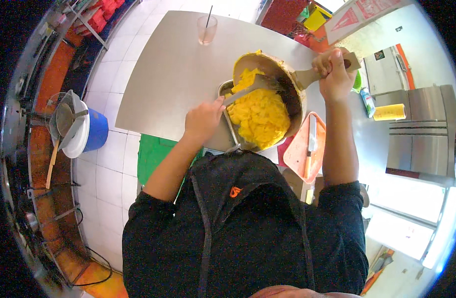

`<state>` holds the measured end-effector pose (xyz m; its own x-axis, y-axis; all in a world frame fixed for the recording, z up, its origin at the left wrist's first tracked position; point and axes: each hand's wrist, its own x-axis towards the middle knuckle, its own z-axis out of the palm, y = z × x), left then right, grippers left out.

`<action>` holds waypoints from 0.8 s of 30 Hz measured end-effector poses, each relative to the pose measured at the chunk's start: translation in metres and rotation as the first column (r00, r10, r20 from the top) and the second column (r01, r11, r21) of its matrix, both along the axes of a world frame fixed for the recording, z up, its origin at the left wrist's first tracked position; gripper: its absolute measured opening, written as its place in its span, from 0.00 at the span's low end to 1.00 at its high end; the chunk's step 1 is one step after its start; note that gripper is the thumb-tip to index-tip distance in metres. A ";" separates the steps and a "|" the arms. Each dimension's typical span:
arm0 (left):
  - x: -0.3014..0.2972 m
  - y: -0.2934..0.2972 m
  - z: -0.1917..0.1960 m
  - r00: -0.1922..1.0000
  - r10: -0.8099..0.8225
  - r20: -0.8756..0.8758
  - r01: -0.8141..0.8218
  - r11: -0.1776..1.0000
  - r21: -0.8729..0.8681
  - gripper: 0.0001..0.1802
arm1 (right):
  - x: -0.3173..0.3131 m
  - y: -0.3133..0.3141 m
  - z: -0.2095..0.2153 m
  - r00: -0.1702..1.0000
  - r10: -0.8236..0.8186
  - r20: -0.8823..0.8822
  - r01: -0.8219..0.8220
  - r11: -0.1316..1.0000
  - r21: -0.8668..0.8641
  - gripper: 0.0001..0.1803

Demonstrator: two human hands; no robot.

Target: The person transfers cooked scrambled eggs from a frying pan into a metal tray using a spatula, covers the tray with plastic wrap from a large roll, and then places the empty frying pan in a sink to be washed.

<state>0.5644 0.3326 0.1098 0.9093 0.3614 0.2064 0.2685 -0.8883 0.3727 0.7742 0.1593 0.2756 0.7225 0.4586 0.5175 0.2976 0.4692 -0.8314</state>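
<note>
My right hand (333,73) grips the handle of a beige pan (293,84) and holds it tilted on its side over a metal tray (227,88) on the steel table (173,74). My left hand (203,119) holds a grey spatula (247,87) whose blade reaches into the pan. Yellow scrambled egg (260,114) lies heaped in the tray below the pan's mouth, and more of it clings inside the pan.
A drinking glass (206,29) with a straw stands at the table's far side. An orange cutting board (302,149) with a knife (311,144) lies to the right. A blue bucket (95,130) with a strainer sits on the tiled floor at left. A yellow roll (389,112) lies right.
</note>
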 end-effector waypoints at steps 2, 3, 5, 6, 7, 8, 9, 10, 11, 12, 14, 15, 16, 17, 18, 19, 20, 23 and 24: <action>-0.004 0.001 -0.006 0.998 0.000 -0.069 -0.001 1.000 -0.020 0.18 | -0.005 0.004 0.003 0.998 -0.043 -0.054 0.043 0.999 0.007 0.11; -0.005 0.000 -0.003 0.997 0.000 -0.072 -0.001 1.000 -0.021 0.18 | -0.006 0.005 0.004 0.998 -0.061 0.000 0.061 0.998 -0.019 0.11; -0.005 -0.002 0.007 0.986 -0.010 -0.167 0.008 1.000 -0.015 0.18 | -0.008 0.006 0.004 0.996 -0.075 0.053 0.077 0.996 -0.045 0.12; -0.005 -0.004 0.008 0.986 -0.004 -0.167 0.001 1.000 -0.017 0.18 | -0.009 0.008 0.004 0.994 -0.077 0.075 0.080 0.996 -0.046 0.12; -0.006 -0.005 0.009 0.984 -0.002 -0.176 -0.002 1.000 -0.020 0.18 | -0.009 0.009 0.004 0.992 -0.077 0.098 0.082 0.996 -0.046 0.12; -0.007 -0.006 0.010 0.983 0.001 -0.185 -0.006 1.000 -0.024 0.18 | -0.009 0.008 0.004 0.993 -0.068 0.098 0.073 0.996 -0.048 0.12; -0.008 -0.006 0.007 0.983 0.012 -0.185 -0.018 0.999 -0.028 0.18 | -0.008 0.007 0.004 0.996 -0.052 0.077 0.055 0.998 -0.040 0.12; -0.010 -0.007 0.003 0.988 0.000 -0.157 -0.005 1.000 -0.027 0.18 | -0.009 0.007 0.004 0.998 -0.035 0.055 0.037 0.999 -0.031 0.12; -0.011 -0.008 0.000 0.992 -0.011 -0.129 0.008 1.000 -0.025 0.18 | -0.010 0.007 0.005 0.998 -0.022 0.055 0.024 0.999 -0.035 0.12; -0.013 -0.010 0.001 0.991 -0.001 -0.132 -0.003 1.000 -0.031 0.18 | -0.014 0.007 0.006 0.997 -0.032 0.067 0.034 0.999 -0.026 0.12; -0.015 -0.015 0.006 0.993 0.004 -0.117 -0.009 0.999 -0.044 0.17 | -0.018 0.009 0.005 0.995 -0.036 0.097 0.037 0.999 -0.004 0.13; -0.016 -0.017 0.007 0.992 0.015 -0.122 -0.021 0.999 -0.047 0.17 | -0.020 0.010 0.006 0.995 -0.025 0.092 0.026 1.000 -0.008 0.13; -0.017 -0.018 0.008 0.992 0.013 -0.129 -0.019 0.999 -0.046 0.17 | -0.022 0.011 0.008 0.994 0.006 0.105 -0.005 1.000 -0.005 0.13; -0.017 -0.020 0.009 0.991 0.010 -0.136 -0.017 0.999 -0.045 0.17 | -0.025 0.011 0.010 0.992 0.036 0.118 -0.036 0.999 -0.001 0.14; -0.017 -0.021 0.012 0.990 0.017 -0.139 -0.024 0.999 -0.048 0.17 | -0.027 0.012 0.011 0.993 0.043 0.114 -0.043 0.999 -0.004 0.14; -0.016 -0.022 0.016 0.986 -0.003 -0.165 -0.003 0.999 -0.033 0.17 | -0.029 0.013 0.013 0.988 0.048 0.146 -0.046 0.999 -0.021 0.14; -0.016 -0.023 0.019 0.981 -0.023 -0.192 0.019 1.000 -0.019 0.17 | -0.031 0.013 0.013 0.983 0.054 0.178 -0.048 0.998 -0.039 0.14; -0.013 -0.026 0.021 0.970 -0.022 -0.241 0.027 0.999 0.018 0.17 | -0.031 0.011 0.012 0.977 0.097 0.189 -0.086 0.994 -0.066 0.14; -0.013 -0.027 0.019 0.971 -0.017 -0.239 0.021 1.000 0.015 0.17 | -0.031 0.010 0.011 0.976 0.104 0.192 -0.092 0.993 -0.069 0.14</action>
